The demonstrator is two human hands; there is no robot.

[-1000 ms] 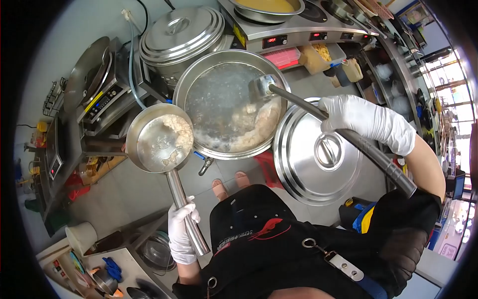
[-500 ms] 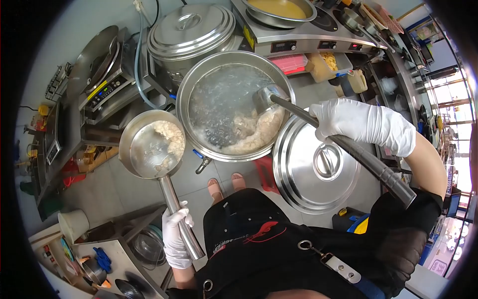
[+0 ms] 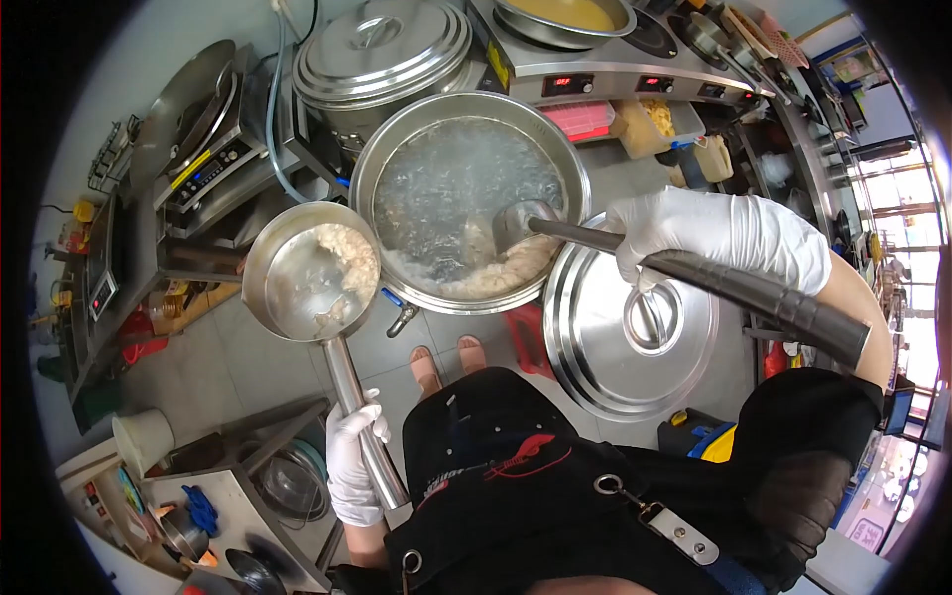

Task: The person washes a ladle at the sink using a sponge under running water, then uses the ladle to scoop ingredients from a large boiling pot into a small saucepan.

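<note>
My left hand [image 3: 355, 461], in a white glove, is closed round the steel handle of a deep saucepan-like scoop [image 3: 309, 273]. Pale foam and some cloudy liquid lie inside its bowl. In the middle stands a large steel stockpot [image 3: 362, 178] of steaming, bubbling liquid. Thick beige foam [image 3: 511, 273] gathers along its near right edge. My right hand [image 3: 719, 238], gloved too, grips the long dark handle of a ladle [image 3: 524, 220], whose head is at the liquid's surface beside the foam.
A round steel lid [image 3: 635, 367] rests right of the pot, above a red stand [image 3: 529, 340]. A tap [image 3: 402, 319] juts from the pot's front. Behind are a lidded pot [image 3: 382, 59] and a cooker counter [image 3: 615, 69] bearing a basin of yellow liquid [image 3: 565, 15].
The ladle's head has shifted left and nearer to me, and its handle lies flatter. The foam has spread less widely along the pot's edge. The scoop has risen slightly.
</note>
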